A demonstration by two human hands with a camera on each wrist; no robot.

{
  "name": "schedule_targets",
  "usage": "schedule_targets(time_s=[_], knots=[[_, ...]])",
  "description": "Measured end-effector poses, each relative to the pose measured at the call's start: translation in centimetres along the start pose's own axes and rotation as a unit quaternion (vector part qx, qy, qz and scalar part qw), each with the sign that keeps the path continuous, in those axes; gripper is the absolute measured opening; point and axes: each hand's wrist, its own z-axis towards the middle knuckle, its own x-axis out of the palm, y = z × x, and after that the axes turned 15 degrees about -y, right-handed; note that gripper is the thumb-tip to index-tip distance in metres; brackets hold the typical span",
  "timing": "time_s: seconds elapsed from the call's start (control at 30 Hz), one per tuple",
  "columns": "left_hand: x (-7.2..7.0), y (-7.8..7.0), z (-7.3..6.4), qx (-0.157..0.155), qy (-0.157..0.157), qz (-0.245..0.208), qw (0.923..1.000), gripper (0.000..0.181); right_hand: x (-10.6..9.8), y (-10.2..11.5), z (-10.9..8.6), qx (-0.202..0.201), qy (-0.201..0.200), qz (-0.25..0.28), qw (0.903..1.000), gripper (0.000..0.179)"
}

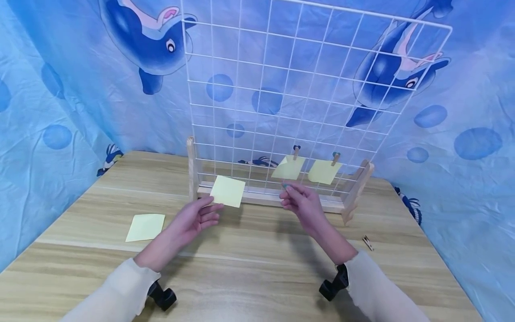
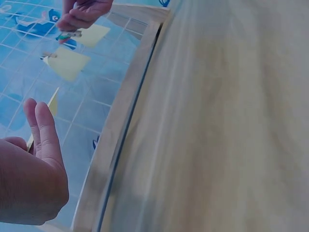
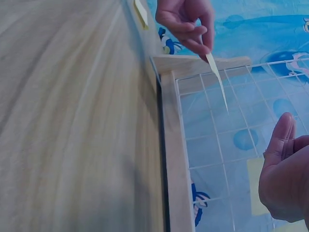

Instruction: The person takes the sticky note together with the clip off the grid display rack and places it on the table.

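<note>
A pale yellow sticky note (image 1: 227, 191) is pinched at its lower left corner by my left hand (image 1: 197, 218), in front of the grid's left part. In the left wrist view the note appears nearly edge-on. My right hand (image 1: 303, 203) pinches a small wooden clothespin (image 2: 70, 35) with a green tip, near the grid's lower middle. Two more yellow notes hang on the white wire grid (image 1: 257, 129), each under a small clothespin: the left note (image 1: 289, 167) by a dark-topped clip (image 1: 296, 152), the right note (image 1: 325, 171) by a green-topped clip (image 1: 335, 158).
Wooden feet (image 1: 358, 192) hold the grid upright at the back of the wood-grain table (image 1: 257, 277). Left of my left forearm lies a stack or sheet of yellow notes (image 1: 145, 227). Another clothespin (image 1: 368, 243) lies on the right. A blue dolphin curtain (image 1: 80, 112) hangs behind.
</note>
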Motion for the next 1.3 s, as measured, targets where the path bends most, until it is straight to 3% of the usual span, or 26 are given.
schedule_targets(time_s=[0.33, 0.6, 0.83, 1.13, 1.3], knots=[[-2.7, 0.1, -1.3, -0.01, -0.006, 0.007, 0.9999, 0.02, -1.8, -0.7, -0.8, 0.018, 0.002, -0.023, 0.9996, 0.031], [-4.6, 0.1, -2.4, 0.001, -0.008, 0.046, 0.9989, 0.018, -4.1, -1.7, -1.6, 0.048, -0.009, -0.045, 0.9978, 0.037], [-6.1, 0.1, -3.3, -0.009, -0.016, 0.06, 0.998, 0.016, -6.7, -2.4, -2.2, 0.055, -0.025, -0.053, 0.9967, 0.027], [-7.8, 0.1, -4.2, -0.004, -0.036, 0.11, 0.9933, 0.02, -9.5, -2.0, -3.0, 0.062, -0.031, -0.078, 0.9946, 0.037], [-8.8, -0.1, -4.5, 0.001, -0.029, 0.13, 0.9911, 0.02, -10.9, -1.8, -3.4, 0.069, -0.041, -0.088, 0.9929, 0.035]])
